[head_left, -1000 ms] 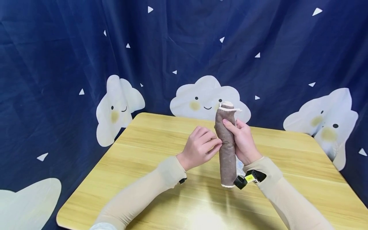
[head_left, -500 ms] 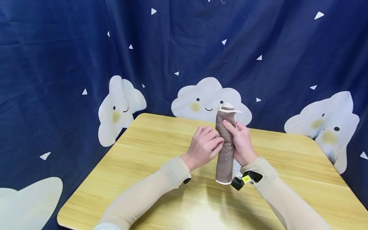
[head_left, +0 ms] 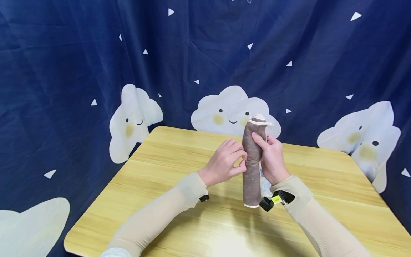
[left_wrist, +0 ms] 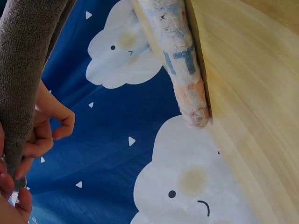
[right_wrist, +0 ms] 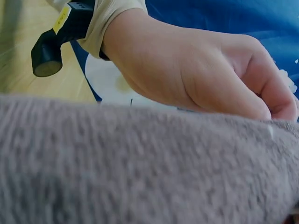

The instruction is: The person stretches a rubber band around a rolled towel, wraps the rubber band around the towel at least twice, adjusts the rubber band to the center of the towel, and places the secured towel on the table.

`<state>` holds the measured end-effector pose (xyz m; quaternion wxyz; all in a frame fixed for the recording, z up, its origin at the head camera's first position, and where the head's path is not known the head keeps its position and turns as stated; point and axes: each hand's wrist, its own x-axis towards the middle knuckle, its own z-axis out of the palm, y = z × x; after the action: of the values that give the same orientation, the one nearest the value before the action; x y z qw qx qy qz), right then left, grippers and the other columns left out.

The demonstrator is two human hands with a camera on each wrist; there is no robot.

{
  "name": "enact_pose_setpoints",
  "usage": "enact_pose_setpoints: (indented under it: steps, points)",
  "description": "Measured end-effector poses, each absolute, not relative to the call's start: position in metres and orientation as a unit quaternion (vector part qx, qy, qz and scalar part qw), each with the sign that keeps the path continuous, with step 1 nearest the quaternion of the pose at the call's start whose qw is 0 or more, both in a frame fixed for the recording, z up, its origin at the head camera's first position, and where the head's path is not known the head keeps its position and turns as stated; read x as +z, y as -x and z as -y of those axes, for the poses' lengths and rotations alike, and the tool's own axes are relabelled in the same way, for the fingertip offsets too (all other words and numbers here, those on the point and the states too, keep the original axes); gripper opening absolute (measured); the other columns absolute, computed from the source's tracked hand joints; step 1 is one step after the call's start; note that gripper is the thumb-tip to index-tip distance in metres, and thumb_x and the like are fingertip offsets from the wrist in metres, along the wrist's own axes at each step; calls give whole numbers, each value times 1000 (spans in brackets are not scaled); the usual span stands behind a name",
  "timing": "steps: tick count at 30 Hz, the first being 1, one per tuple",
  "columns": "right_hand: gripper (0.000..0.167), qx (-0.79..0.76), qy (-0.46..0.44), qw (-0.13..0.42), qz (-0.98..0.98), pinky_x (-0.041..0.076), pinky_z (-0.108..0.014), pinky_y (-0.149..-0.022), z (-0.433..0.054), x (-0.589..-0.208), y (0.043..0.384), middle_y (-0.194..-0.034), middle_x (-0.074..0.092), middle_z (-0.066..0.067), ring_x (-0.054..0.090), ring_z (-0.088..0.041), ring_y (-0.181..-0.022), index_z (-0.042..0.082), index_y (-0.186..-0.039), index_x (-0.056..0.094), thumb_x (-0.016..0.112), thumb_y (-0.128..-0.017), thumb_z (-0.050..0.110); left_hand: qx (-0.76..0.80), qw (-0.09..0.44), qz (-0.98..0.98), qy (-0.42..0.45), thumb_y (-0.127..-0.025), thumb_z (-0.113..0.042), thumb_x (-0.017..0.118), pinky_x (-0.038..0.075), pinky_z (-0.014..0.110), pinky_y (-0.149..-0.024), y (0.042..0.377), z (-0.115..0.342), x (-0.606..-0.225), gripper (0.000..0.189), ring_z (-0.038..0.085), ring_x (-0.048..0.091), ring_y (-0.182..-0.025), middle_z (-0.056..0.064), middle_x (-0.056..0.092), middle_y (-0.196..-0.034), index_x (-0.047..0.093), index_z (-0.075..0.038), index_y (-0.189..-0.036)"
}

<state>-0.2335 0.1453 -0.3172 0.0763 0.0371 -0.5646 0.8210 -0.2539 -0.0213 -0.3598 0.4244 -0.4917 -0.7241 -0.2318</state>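
Note:
A brown rolled-up towel (head_left: 252,182) with white-edged ends stands nearly upright above the table, a thin white strip sticking out across its top. My right hand (head_left: 273,157) grips its upper half from the right, thumb across the front. On the other side, my left hand (head_left: 226,160) pinches at the roll's left edge, fingertips level with a crease squeezing its middle. The right wrist view has the left hand (right_wrist: 187,70) with fingers curled behind the fuzzy grey-brown towel (right_wrist: 117,163); its fingertips are partly hidden there.
A pale printed roll (left_wrist: 182,60) with blue and orange patches lies on the wooden table (head_left: 179,153); in the head view it is mostly hidden behind the brown roll. A dark blue curtain (head_left: 208,46) with smiling clouds hangs around the table's far sides.
The left hand has drawn slightly left and its thumb has parted from the index finger. The crease round the towel's middle looks deeper. The right hand keeps its grip.

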Motion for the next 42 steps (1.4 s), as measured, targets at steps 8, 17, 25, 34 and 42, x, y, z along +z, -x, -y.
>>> enact_pose_setpoints:
  steps: [8, 17, 25, 34, 42]
  points:
    - [6, 813, -24, 100, 573, 49, -25, -89, -150, -324, 236, -95, 73, 7, 64, -10, -97, 13, -100, 69, 69, -95, 17, -203, 407, 742, 492, -73, -5, 64, 39, 28, -76, 250, 27, -366, 12, 15, 44, -83, -3, 48, -86, 60, -11, -83]
    - [4, 816, -19, 99, 570, 46, -25, -92, -155, -329, 236, -94, 73, 9, 64, -9, -96, 15, -100, 70, 69, -96, 16, -159, 391, 749, 510, -80, -10, 58, 40, 29, -78, 246, 39, -369, 9, 16, 45, -85, -3, 51, -88, 64, -12, -86]
    - [6, 788, -42, 98, 606, 44, -26, -97, -156, -333, 237, -94, 73, 10, 62, -10, -103, 16, -100, 70, 71, -95, 19, -222, 398, 751, 478, -85, -10, 58, 41, 30, -79, 245, 39, -370, 5, 16, 49, -86, -3, 53, -90, 63, -12, -88]
    - [10, 769, -41, 126, 625, 56, -24, -75, -151, -333, 230, -90, 72, 6, 67, -9, -86, 13, -100, 69, 72, -94, 20, -213, 449, 719, 485, -91, -15, 71, 44, 30, -77, 241, 31, -376, 12, 16, 54, -85, -1, 63, -92, 77, -8, -99]
    - [15, 779, -25, 141, 610, 56, -24, -67, -143, -337, 227, -86, 72, 3, 67, -10, -73, 10, -103, 70, 74, -92, 20, -230, 459, 708, 484, -89, -12, 73, 47, 29, -77, 243, 16, -377, 7, 16, 57, -85, 0, 67, -91, 78, -8, -92]
